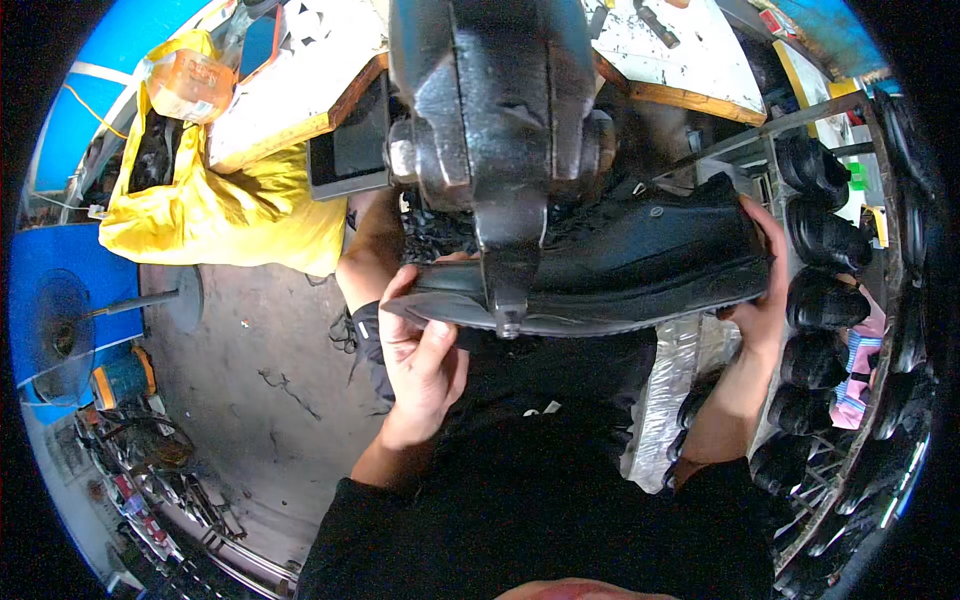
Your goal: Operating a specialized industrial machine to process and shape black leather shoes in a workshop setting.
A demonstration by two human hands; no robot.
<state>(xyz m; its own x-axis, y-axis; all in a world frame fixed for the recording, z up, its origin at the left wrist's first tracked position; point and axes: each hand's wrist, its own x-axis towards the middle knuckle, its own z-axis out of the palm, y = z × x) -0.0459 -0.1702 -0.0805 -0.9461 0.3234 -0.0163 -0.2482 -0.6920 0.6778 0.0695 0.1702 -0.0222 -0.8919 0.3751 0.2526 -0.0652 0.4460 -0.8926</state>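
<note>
A black shoe (640,255) lies sideways across the front of a dark, heavy machine head (505,110). The narrow metal arm (510,250) of the machine comes down in front of the shoe, its tip at the sole edge. My left hand (425,360) pinches the left end of the shoe, with the thumb on the near side of the sole. Around the right end, my right hand (762,310) is wrapped, fingers along the back and thumb below. What lies behind the shoe and inside it is mostly hidden.
A rack (775,200) with several black shoes stands close on the right. At the left are a yellow bag (255,215), an orange-tinted jar (192,85), a white worktop (290,105), a dark-screened device (348,150) and a fan (65,320).
</note>
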